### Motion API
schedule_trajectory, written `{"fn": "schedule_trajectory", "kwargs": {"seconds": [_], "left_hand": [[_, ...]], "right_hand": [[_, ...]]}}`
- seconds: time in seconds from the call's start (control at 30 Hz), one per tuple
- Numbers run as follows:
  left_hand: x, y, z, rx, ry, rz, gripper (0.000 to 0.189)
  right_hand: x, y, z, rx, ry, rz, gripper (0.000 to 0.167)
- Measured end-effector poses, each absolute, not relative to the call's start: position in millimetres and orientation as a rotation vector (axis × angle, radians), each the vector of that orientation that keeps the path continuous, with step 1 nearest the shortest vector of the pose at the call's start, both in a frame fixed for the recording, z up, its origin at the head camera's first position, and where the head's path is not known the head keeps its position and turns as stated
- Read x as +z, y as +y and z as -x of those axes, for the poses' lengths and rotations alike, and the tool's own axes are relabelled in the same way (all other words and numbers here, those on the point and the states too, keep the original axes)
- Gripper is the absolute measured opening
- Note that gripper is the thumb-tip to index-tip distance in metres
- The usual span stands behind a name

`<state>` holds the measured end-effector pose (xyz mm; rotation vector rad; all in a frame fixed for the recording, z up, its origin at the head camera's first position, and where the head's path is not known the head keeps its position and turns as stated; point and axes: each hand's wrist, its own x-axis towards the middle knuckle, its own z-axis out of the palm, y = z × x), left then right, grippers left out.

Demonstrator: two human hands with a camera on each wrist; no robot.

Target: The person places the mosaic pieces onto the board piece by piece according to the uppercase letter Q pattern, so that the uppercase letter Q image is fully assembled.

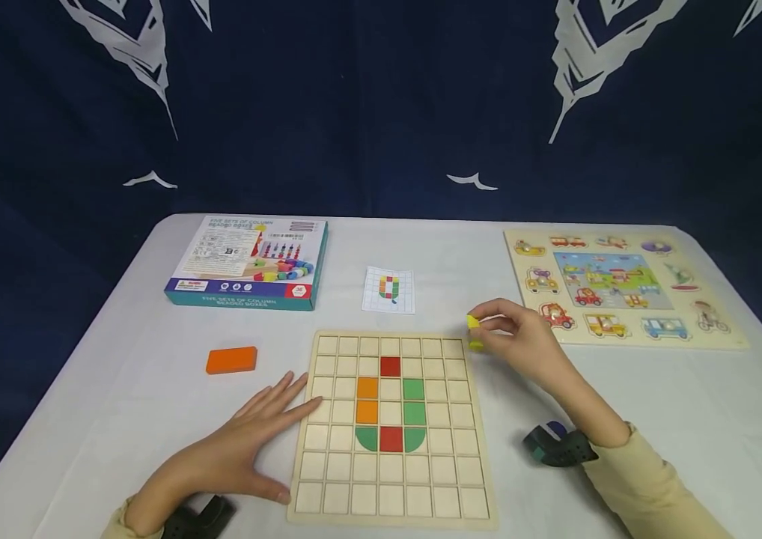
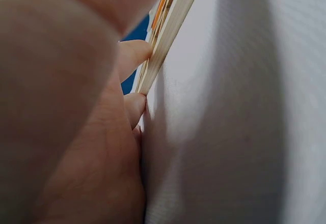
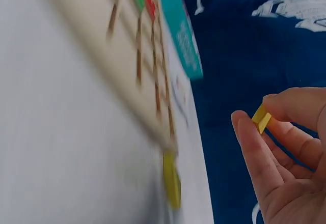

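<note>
Grid board (image 1: 391,469) is lying on the counter (image 1: 118,374). In the head view it's holding red, orange and green pieces (image 1: 391,439); left hand (image 1: 253,442) is resting against its left edge, fingers spread, and right hand (image 1: 519,337) is pinching a yellow piece (image 1: 473,323) by the far right corner. Looks like they're copying the card (image 1: 388,290), yellow coming next. Left wrist view's showing fingers touching the board's side, gripping nothing. Right wrist view's showing another yellow block (image 3: 172,183) sitting near the corner. Next move's probably calling for matching the piece to a cell.
</note>
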<state>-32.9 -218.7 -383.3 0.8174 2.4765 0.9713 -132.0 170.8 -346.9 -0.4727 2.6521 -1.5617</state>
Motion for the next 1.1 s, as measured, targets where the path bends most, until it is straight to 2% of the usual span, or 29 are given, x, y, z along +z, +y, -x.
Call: {"fn": "schedule_trajectory", "kwargs": {"seconds": [0.4, 0.67, 0.87, 1.1], "left_hand": [[-381, -216, 34, 0.947, 2.472, -0.809, 0.108], [-382, -218, 33, 0.942, 2.477, -0.812, 0.109], [-383, -219, 33, 0.937, 2.479, -0.824, 0.108], [-382, -219, 33, 0.920, 2.485, -0.834, 0.109]], "right_hand": [[-342, 109, 131, -1.765, 2.122, 0.353, 0.031], [-351, 82, 132, -1.836, 2.057, 0.339, 0.013], [-359, 71, 133, -1.782, 2.140, 0.440, 0.018], [-366, 62, 137, -1.755, 2.135, 0.467, 0.009]]}}
